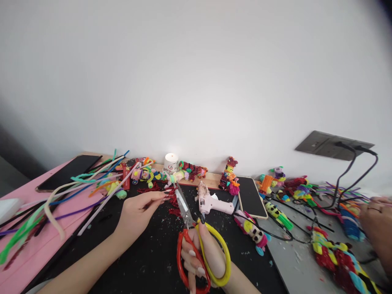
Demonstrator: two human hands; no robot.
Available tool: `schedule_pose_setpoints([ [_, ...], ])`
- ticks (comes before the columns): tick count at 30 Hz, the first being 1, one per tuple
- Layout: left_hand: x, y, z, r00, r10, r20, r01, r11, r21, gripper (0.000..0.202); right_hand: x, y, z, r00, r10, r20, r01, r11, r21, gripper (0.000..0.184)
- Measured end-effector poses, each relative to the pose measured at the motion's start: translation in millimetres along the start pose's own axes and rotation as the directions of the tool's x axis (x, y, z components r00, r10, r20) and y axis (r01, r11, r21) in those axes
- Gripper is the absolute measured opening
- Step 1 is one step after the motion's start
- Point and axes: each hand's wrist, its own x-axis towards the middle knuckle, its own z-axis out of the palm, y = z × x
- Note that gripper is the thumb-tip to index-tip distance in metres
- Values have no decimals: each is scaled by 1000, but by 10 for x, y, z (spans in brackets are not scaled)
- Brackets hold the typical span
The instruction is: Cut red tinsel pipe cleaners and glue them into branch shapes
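Loose coloured pipe cleaners [61, 192] sprawl across the left of a cluttered desk [147, 253]. The left hand [137, 212] pinches a red glittery pipe cleaner [172, 201] between its fingertips, just above the desk. Just to its right, the right hand [200, 255] is clamped through the red and yellow handles of scissors [185, 212], blades against the red piece. A pink glue gun [212, 203] lies beside them. At far right, another person's hand [378, 226] rests among pipe-cleaner figures [339, 261].
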Motion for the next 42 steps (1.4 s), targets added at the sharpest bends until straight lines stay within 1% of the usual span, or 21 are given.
schedule_pose_setpoints([
  [4, 1, -4, -1, 1000, 18, -4, -18, 1000, 6, 15, 18, -9, 22, 1000, -23, 5, 22, 984, 178, 70],
  [6, -2, -2, -5, 1000, 10, 0, -10, 1000, 0, 15, 17, -17, 22, 999, -22, 28, 14, 967, 256, 70],
  [9, -11, 9, -8, 999, -34, 24, 35, 999, -42, 15, 8, -17, -21, 997, -10, 83, -19, 942, 336, 68],
  [11, -11, 18, 0, 993, -102, 59, 109, 987, -119, 16, 3, -11, -69, 996, -27, 83, -7, 922, 387, 67],
  [13, 1, 22, 19, 974, -202, 99, 220, 944, -247, 18, 2, -4, -112, 996, -59, 67, 24, 902, 432, 67],
  [15, 23, 17, 44, 943, -300, 147, 334, 866, -372, 23, 7, 4, -136, 993, -85, 82, 38, 887, 461, 69],
  [17, 48, 4, 68, 910, -363, 198, 414, 797, -440, 28, 17, 17, -138, 988, -105, 112, 38, 875, 482, 69],
  [19, 67, -12, 85, 884, -404, 235, 467, 755, -461, 32, 29, 36, -126, 979, -145, 142, 55, 863, 501, 69],
  [23, 79, -33, 95, 858, -448, 251, 512, 712, -480, 40, 40, 68, -106, 960, -232, 155, 120, 846, 520, 67],
  [25, 79, -40, 96, 854, -445, 269, 519, 705, -483, 41, 31, 61, -105, 965, -236, 114, 148, 849, 508, 65],
  [28, 77, -61, 108, 841, -425, 333, 539, 709, -455, 40, 13, 30, -108, 968, -245, 47, 191, 850, 491, 63],
  [30, 69, -75, 125, 823, -411, 393, 556, 728, -402, 38, 7, 10, -107, 968, -250, 24, 206, 847, 490, 62],
  [32, 55, -77, 141, 804, -382, 456, 547, 776, -314, 37, 6, -2, -105, 969, -247, 14, 208, 845, 492, 61],
  [34, 41, -63, 147, 803, -341, 489, 489, 846, -213, 35, 7, -7, -100, 973, -230, -2, 202, 851, 485, 61],
  [35, 35, -51, 143, 811, -321, 490, 446, 880, -162, 34, 7, -10, -97, 975, -224, -8, 200, 854, 480, 61],
  [36, 33, -36, 135, 824, -300, 481, 399, 910, -117, 34, 7, -12, -94, 975, -220, -14, 200, 857, 475, 61],
  [38, 37, -9, 108, 864, -250, 436, 303, 951, -55, 34, 5, -19, -87, 975, -221, -20, 204, 860, 468, 61],
  [40, 51, 6, 76, 907, -200, 370, 225, 974, -27, 30, 2, -29, -80, 974, -224, -22, 208, 858, 470, 61],
  [42, 65, 4, 49, 933, -158, 325, 166, 986, 1, 26, 0, -38, -75, 974, -224, -25, 208, 855, 474, 60],
])
